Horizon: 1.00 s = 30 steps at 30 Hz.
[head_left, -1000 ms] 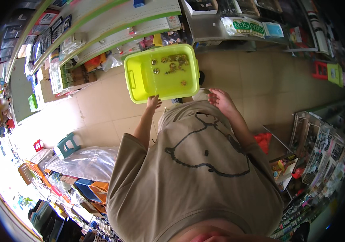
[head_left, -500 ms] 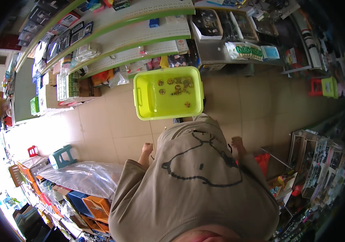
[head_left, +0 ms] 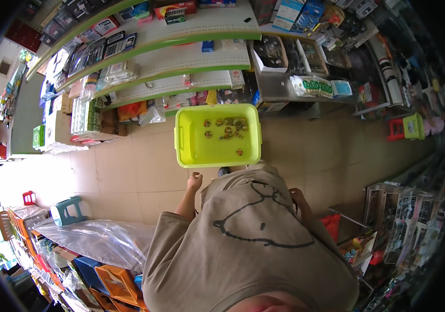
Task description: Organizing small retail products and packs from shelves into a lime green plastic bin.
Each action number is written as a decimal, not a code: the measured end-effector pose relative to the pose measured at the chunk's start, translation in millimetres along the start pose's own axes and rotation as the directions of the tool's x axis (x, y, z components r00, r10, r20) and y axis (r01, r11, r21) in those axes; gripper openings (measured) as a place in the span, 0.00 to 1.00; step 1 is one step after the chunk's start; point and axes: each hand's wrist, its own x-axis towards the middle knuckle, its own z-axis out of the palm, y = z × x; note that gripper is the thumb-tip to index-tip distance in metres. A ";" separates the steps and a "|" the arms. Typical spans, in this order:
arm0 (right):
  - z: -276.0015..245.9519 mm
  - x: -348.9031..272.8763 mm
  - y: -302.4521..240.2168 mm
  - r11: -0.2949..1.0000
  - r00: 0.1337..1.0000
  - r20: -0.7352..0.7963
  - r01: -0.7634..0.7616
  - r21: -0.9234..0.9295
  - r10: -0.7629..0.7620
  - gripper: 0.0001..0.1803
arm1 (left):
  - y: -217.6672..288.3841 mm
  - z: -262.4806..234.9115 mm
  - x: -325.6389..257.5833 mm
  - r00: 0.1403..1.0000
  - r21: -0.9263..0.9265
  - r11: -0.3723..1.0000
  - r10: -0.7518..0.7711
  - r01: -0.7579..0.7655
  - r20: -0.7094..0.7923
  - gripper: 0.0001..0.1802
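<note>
A bright yellow-green plastic tub (head_left: pixel 191 160) is in front of my body, beyond my feet; what it rests on is hidden. Several small round brown and gold pieces (head_left: pixel 239 152) lie inside, most clustered toward its far right. My left hand (head_left: pixel 195 181) hangs just short of the tub's near left corner, fingers curled in and nothing visible in them. Close against my shirt on the right is my right hand (head_left: pixel 297 196), its fingers partly hidden and too small to read. Neither hand touches the tub.
Shelves (head_left: pixel 201 60) with green edges hold calculators and packets ahead. A dark counter (head_left: pixel 285 91) with open boxes stands at far right. A blue-green stool (head_left: pixel 68 210) and a plastic-covered stand (head_left: pixel 103 236) are at left, a wire rack (head_left: pixel 407 223) at right.
The tub and shelves now appear lower in the picture. My left hand has moved forward, nearer the tub; my right hand has drawn in closer to my shirt.
</note>
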 end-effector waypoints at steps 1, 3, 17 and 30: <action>1.5 -8.4 -28.2 0.996 0.998 -0.063 -0.004 -0.088 -0.002 0.19 | -10.9 2.1 1.9 1.000 -0.005 1.000 -0.005 0.005 -0.006 0.28; -10.0 -2.9 -48.8 0.992 0.998 -0.055 0.014 -0.123 -0.021 0.21 | -35.9 9.2 3.9 0.999 0.017 0.999 -0.034 0.035 -0.022 0.27; -33.1 130.3 -410.3 0.676 0.664 0.187 0.737 -0.002 -0.724 0.14 | -64.3 53.3 -73.7 0.874 -0.367 0.810 -0.485 0.458 0.020 0.24; 28.6 277.7 -826.6 0.413 0.410 -0.049 0.908 -0.070 -0.911 0.19 | -1.6 170.2 -179.4 0.880 -0.512 0.858 -0.273 0.041 -0.388 0.17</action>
